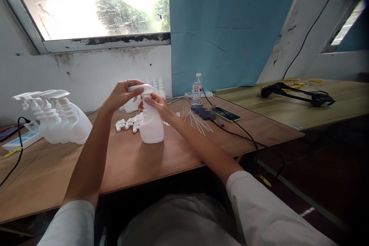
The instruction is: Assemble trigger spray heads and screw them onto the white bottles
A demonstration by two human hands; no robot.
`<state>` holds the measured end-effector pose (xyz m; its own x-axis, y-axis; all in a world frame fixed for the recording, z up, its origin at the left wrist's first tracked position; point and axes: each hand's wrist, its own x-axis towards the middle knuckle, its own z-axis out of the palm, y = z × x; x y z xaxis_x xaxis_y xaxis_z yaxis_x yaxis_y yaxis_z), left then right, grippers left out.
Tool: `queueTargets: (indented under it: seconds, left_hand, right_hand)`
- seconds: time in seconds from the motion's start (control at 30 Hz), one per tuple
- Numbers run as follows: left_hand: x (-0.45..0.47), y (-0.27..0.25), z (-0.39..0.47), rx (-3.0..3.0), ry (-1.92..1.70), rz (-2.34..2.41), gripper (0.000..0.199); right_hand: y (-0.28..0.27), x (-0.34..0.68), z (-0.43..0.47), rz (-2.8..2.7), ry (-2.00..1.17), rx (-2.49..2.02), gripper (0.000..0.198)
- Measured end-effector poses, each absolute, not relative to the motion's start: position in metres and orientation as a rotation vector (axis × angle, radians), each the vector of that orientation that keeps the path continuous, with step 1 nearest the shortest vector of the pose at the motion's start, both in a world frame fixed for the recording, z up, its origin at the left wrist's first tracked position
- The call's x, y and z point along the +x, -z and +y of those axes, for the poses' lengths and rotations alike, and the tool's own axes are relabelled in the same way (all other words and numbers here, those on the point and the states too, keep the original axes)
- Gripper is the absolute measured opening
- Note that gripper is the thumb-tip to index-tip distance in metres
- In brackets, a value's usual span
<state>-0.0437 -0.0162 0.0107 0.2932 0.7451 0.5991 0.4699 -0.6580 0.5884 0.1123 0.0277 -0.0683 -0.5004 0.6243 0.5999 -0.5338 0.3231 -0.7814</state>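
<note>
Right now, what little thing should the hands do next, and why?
Probably twist the spray top gently with the left grip while the right grip steadies the bottle: one holds the top, the other holds just below it, and the bottle is upright. I can't tell whether the top is tight.

white spray bottle (152, 127) upright on brown tabletop (123, 169)

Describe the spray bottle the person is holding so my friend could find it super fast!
Find the bright window, then the brown table below it. Near the front edge, look between the person's left grip and right grip for a whitish spray bottle. Unlike the spray bottles bunched at the left, this one is being held.
</note>
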Motion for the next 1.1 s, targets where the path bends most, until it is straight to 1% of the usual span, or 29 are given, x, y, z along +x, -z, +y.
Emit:
queueTargets:
  seconds: [0.07, 0.17, 0.2, 0.27, 0.33, 0.47, 0.53, 0.6, 0.67, 0.73, 0.87, 1.1]
  left_hand:
    - [-0.043, -0.011, -0.018, 2.27, -1.301, 1.102, 0.044]
    - [-0.043, -0.012, -0.018, 2.27, -1.297, 1.081, 0.044]
    - [-0.044, -0.012, -0.018, 2.267, -1.291, 1.074, 0.044]
    - [-0.046, -0.011, -0.017, 2.256, -1.27, 1.062, 0.044]
    - [-0.047, -0.012, -0.016, 2.241, -1.252, 1.055, 0.044]
    - [-0.049, -0.013, -0.019, 2.238, -1.219, 1.055, 0.044]
    - [-0.048, -0.015, -0.022, 2.237, -1.205, 1.061, 0.044]
    - [-0.047, -0.016, -0.025, 2.229, -1.2, 1.058, 0.044]
    - [-0.046, -0.017, -0.028, 2.225, -1.189, 1.058, 0.044]
    - [-0.046, -0.017, -0.029, 2.228, -1.179, 1.077, 0.044]
    - [-0.048, -0.015, -0.026, 2.197, -1.179, 1.095, 0.043]
    - [-0.051, -0.012, -0.016, 2.188, -1.222, 1.064, 0.044]
  right_hand:
    - [0.068, 0.109, 0.026, -1.519, -1.324, -0.171, 0.047]
    - [0.067, 0.106, 0.024, -1.457, -1.199, -0.249, 0.057]
    - [0.067, 0.107, 0.023, -1.471, -1.225, -0.214, 0.056]
    - [0.067, 0.108, 0.021, -1.522, -1.33, -0.119, 0.047]
    - [0.067, 0.109, 0.019, -1.521, -1.346, -0.118, 0.043]
    - [0.068, 0.11, 0.016, -1.493, -1.245, -0.156, 0.05]
    - [0.068, 0.11, 0.015, -1.549, -1.3, -0.086, 0.046]
    - [0.068, 0.11, 0.015, -1.552, -1.289, -0.1, 0.045]
    - [0.068, 0.11, 0.015, -1.511, -1.221, -0.174, 0.051]
    - [0.068, 0.111, 0.015, -1.506, -1.23, -0.166, 0.054]
    - [0.069, 0.114, 0.019, -1.577, -1.393, 0.003, 0.039]
    - [0.071, 0.104, 0.026, -1.468, -1.268, -0.133, 0.042]
